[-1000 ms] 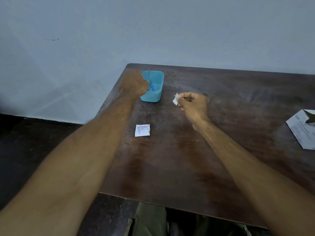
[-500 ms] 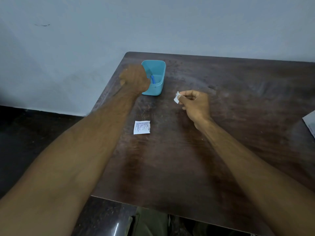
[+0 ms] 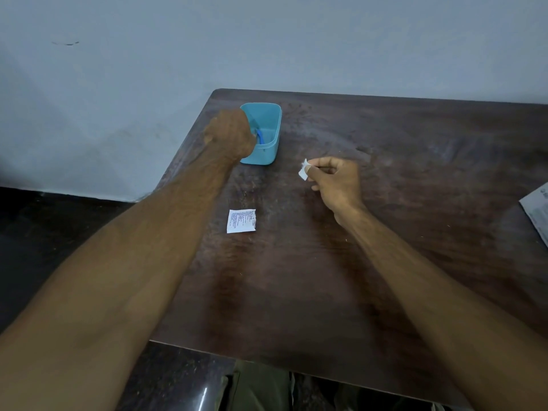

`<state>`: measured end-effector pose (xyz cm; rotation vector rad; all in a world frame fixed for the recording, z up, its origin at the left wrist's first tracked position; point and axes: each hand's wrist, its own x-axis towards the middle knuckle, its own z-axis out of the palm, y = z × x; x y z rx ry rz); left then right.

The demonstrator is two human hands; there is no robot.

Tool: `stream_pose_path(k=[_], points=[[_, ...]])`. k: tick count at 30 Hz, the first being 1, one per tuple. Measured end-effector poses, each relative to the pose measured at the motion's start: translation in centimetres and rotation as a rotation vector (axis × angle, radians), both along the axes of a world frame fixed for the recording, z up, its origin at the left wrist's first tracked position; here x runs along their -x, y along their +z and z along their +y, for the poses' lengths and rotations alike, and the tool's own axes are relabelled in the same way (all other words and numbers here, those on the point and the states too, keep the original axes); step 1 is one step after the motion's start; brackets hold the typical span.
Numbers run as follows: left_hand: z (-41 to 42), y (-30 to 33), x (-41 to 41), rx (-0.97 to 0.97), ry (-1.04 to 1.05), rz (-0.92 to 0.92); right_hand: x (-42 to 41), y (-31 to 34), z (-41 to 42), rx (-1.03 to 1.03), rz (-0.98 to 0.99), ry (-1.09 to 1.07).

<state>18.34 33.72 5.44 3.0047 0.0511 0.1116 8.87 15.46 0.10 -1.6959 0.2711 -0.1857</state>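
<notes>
1. Spill risk at the teal tub (image 3: 262, 155): it sits near the far left corner of the surface (image 3: 296, 277), close to the edge; a hard stir or weight on the rim could tip it or push it off.
2. Left hand (image 3: 229, 134): closed in a fist over the tub's near-left rim, gripping what looks like a blue stick (image 3: 261, 136) that dips inside (the fingers are hidden behind the back of the hand; grip judged from the stick coming out under the fist); tub contents not readable.
3. Right hand (image 3: 336, 180): thumb and forefinger pinch a small white scrap (image 3: 303, 171), other fingers curled in; it is held to the right of the tub, apart from it; the scrap is light and mostly hidden by the pinch, so a slack grip could drop it.
4. Printed white sachet (image 3: 241, 221): lies flat on the surface, nearer the person than the tub, touching nothing; the left forearm passes just beside it, so an arm pulled back carelessly could sweep it towards the left edge.
5. Surroundings: a printed sheet (image 3: 536, 209) at the right border, well apart; pale wall (image 3: 267, 40) behind; nothing lies between the right hand and the tub.
</notes>
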Motion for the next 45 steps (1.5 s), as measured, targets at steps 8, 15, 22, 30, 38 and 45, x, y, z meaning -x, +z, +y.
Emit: stream_pose_path(k=[8, 15, 22, 30, 38, 45], points=[[-0.7, 0.9, 1.9, 0.177, 0.017, -0.238, 0.3, 1.5, -1.3, -0.136, -0.001, -0.041], [-5.0, -1.0, 8.4, 0.475, -0.082, -0.302, 1.4, 2.0, -3.9, -0.179, -0.008, -0.116], [-9.1, -6.0, 13.9, 0.56, -0.071, -0.085, 4.4, 0.8, -6.2, -0.152, 0.012, -0.158], [-11.9, -5.5, 12.9, 0.6, 0.006, -0.007, 6.7, -0.2, -7.8, -0.157, 0.019, -0.183], [-14.4, -5.1, 8.8, 0.508, 0.124, 0.069, 7.1, -0.8, -8.6, -0.187, 0.032, -0.175], [-16.0, -4.5, 7.8, 0.336, 0.117, 0.049, 6.8, -1.4, -8.9, -0.198, 0.017, -0.151]])
